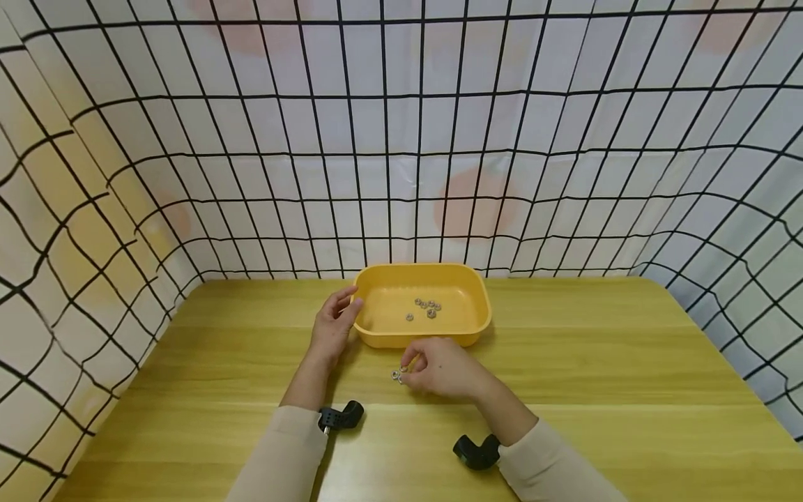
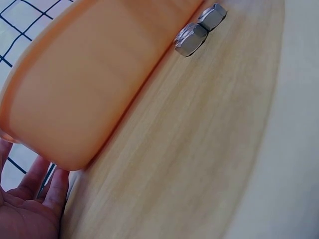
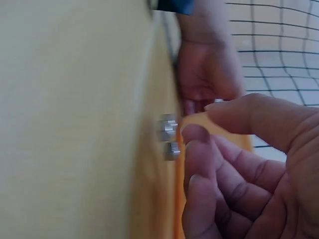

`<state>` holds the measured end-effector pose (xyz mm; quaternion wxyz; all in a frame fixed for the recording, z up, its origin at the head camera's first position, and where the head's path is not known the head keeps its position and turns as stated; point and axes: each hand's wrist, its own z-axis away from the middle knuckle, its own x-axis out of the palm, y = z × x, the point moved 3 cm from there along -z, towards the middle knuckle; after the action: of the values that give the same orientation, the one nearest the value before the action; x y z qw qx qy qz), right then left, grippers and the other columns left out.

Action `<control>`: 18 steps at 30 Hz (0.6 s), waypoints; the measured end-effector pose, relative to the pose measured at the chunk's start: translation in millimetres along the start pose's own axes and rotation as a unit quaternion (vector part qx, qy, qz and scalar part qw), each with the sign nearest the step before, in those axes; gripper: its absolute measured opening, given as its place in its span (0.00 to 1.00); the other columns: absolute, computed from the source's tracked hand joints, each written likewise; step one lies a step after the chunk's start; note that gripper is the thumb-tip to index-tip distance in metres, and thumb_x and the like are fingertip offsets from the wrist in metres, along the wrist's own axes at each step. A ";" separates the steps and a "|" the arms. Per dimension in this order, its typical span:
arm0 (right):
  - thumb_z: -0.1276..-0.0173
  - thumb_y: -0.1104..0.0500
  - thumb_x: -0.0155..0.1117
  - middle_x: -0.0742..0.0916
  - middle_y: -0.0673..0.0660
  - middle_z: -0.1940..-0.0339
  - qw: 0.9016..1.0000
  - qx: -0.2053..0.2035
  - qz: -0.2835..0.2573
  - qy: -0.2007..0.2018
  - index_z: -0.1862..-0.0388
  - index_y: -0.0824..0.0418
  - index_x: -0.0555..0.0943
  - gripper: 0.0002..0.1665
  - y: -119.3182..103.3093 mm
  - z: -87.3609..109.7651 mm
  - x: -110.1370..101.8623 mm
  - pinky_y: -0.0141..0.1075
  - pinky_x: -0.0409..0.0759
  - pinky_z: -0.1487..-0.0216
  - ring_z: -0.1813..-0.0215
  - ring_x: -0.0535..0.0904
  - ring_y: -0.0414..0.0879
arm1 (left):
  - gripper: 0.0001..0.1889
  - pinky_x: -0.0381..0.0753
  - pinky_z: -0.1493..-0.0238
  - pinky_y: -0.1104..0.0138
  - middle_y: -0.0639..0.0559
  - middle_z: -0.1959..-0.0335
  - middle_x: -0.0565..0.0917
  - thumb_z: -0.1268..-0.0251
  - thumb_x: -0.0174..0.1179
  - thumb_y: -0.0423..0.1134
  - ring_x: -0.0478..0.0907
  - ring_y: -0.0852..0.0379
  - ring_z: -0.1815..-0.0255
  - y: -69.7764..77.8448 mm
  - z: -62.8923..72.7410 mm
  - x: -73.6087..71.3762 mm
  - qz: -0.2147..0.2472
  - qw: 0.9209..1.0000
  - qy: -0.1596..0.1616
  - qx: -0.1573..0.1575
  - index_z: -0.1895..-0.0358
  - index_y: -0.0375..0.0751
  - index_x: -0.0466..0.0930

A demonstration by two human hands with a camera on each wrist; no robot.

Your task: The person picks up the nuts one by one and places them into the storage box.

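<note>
A yellow plastic tub (image 1: 389, 339) stands near the back of the table, with several small metal nuts (image 1: 431, 314) lying on its floor. At its left end my left hand (image 1: 332, 324) touches the wall and rim with relaxed fingers. A few loose nuts (image 1: 395, 375) lie on the wood in front of the tub; the left wrist view shows two hex nuts (image 2: 191, 40) close to its wall. My right hand (image 1: 442, 368) is over these, fingers bent. In the right wrist view a gap shows between the thumb (image 3: 249, 114) and the index finger, beside the nuts (image 3: 172, 151).
The wooden table (image 1: 596, 376) extends to both sides of the tub. Black netting (image 1: 420, 150) over a pale sheet closes off the back and both sides. Each wrist wears a black camera mount (image 1: 477, 452).
</note>
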<state>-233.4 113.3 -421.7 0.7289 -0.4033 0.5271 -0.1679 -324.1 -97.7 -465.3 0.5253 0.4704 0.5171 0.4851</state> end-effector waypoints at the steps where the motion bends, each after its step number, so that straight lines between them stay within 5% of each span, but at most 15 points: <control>1: 0.38 0.58 0.73 0.86 0.46 0.75 1.000 0.000 0.014 -0.001 0.59 0.57 0.84 0.09 1.2 -0.5 2.9 0.33 0.76 0.71 0.73 0.79 0.40 | 0.24 0.70 0.28 0.48 0.37 0.27 0.70 0.24 0.60 0.46 0.64 0.42 0.23 0.1 0.5 -0.6 0.000 1.000 0.001 0.003 0.29 0.46 0.74; 18: 0.40 0.58 0.73 0.83 0.40 0.80 0.992 0.005 0.129 0.011 0.68 0.50 0.83 0.05 2.6 -4.2 17.6 0.36 0.70 0.55 0.73 0.76 0.37 | 0.22 0.72 0.31 0.51 0.38 0.29 0.73 0.25 0.61 0.45 0.68 0.43 0.26 1.8 0.1 0.1 0.006 1.000 0.007 0.011 0.31 0.47 0.76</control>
<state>-230.8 101.4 -435.3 0.7406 -0.3259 0.5822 -0.0794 -324.1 -97.4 -463.4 0.5137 0.4759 0.5231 0.4857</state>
